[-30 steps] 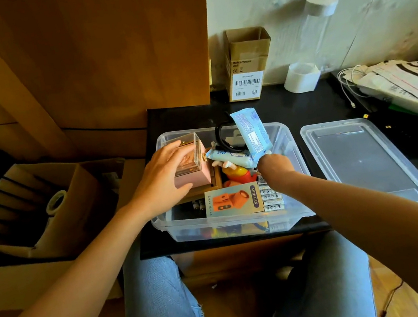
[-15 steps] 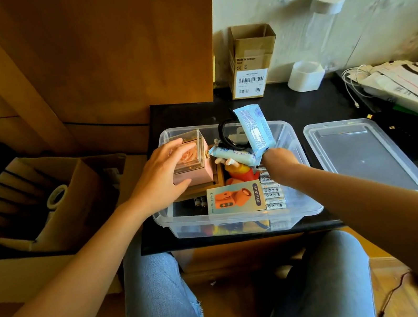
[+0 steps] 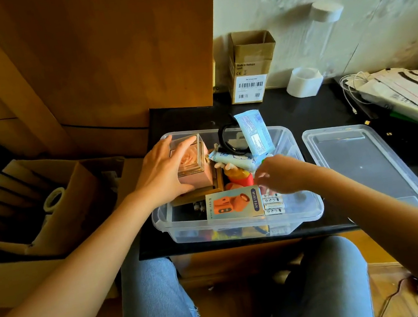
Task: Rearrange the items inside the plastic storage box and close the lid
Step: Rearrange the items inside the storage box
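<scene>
Left hand (image 3: 161, 171) laid over the pink rose box (image 3: 194, 160) — fingers spread across its clear top and side, thumb against the pink base, gripping it at the far left corner of the plastic storage box (image 3: 241, 226). Right hand (image 3: 278, 174) low over the box's right half, blurred; fingertips curled down toward the row of batteries (image 3: 273, 203), but I cannot tell whether they pinch anything.

Inside the box: an orange "MINI FAN" carton (image 3: 233, 204) lying flat at the near side, batteries just beside it on the right. A blue packet (image 3: 253, 134) stands tilted at the far side, a white tube (image 3: 232, 158) lying below it, a red-and-yellow toy (image 3: 234, 177) between tube and carton.

The box sits on a black tabletop (image 3: 304, 109). Its lid (image 3: 369, 167) lies flat to the right — off the box, just beside it.
</scene>
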Motion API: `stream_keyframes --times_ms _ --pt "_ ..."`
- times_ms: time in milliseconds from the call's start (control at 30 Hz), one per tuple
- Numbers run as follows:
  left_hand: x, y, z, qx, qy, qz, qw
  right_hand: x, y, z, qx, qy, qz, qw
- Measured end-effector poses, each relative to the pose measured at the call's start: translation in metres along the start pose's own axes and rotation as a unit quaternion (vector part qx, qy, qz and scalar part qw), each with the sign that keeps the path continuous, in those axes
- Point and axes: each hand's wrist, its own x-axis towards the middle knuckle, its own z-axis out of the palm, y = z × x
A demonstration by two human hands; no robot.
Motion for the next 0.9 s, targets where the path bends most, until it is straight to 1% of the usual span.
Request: stream_keyframes --times_ms 100,133,200,267,300,400,433,500,600,700,767,833,900 --pt "0.011 -0.003 -0.007 -0.005 -0.02 -0.008 1.0 0.006 -0.009 -0.013 0.089 0.09 0.028 0.992" --pt "0.013 -0.005 -0.01 -0.004 -0.024 -0.004 1.0 0.01 -0.012 -0.016 0.121 0.109 0.032 0.986" --pt "0.016 -0.006 -0.015 -0.015 -0.027 0.002 1.0 0.016 -0.02 -0.023 0.197 0.108 0.039 0.974" --pt "0.014 -0.006 -0.017 -0.048 -0.017 0.002 0.999 0.019 -0.032 -0.028 0.232 0.091 0.017 0.968" --pt "0.012 -0.006 -0.018 -0.073 -0.006 0.001 0.997 0.02 -0.037 -0.03 0.221 0.058 0.006 0.974" --pt "0.005 -0.005 -0.019 -0.162 0.028 -0.006 0.986 0.025 -0.046 -0.03 0.103 -0.087 -0.021 0.991" --pt "0.003 -0.005 -0.02 -0.182 0.036 -0.006 0.983 0.026 -0.047 -0.03 0.079 -0.116 -0.027 0.99" --pt "-0.002 -0.005 -0.022 -0.22 0.055 -0.009 0.974 0.028 -0.046 -0.027 0.082 -0.149 -0.046 0.984" --pt "-0.007 -0.005 -0.025 -0.276 0.087 -0.024 0.957 0.024 -0.04 -0.024 0.125 -0.172 -0.065 0.975" --pt "-0.009 -0.005 -0.027 -0.317 0.091 -0.03 0.944 0.019 -0.025 -0.018 0.255 -0.174 -0.051 0.95" --pt "-0.01 -0.003 -0.026 -0.332 0.081 -0.029 0.939 0.012 -0.014 -0.02 0.309 -0.153 -0.051 0.937" --pt "-0.011 0.0 -0.024 -0.348 0.069 -0.028 0.935 0.003 -0.002 -0.028 0.305 -0.127 -0.062 0.942" --pt "-0.011 0.003 -0.023 -0.369 0.054 -0.032 0.927 -0.006 0.01 -0.038 0.266 -0.124 -0.06 0.954"
